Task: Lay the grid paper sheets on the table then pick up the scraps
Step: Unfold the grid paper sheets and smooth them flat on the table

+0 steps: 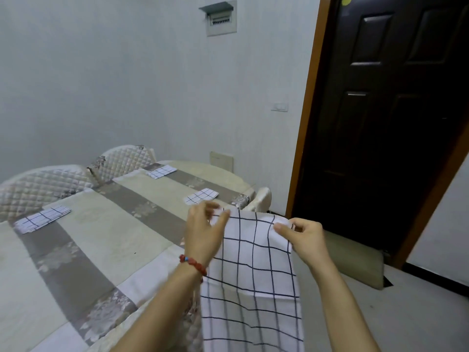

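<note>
Left hand (203,232), right hand (304,237) raised, fingers (281,228) pinching.

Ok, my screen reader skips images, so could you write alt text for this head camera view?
Two hands hold up a white grid-patterned sheet by its top edge, the left hand and right hand each pinching a corner, beside a table with a beige and grey cloth. Three smaller folded grid sheets lie on the table; a dark door stands behind.
</note>
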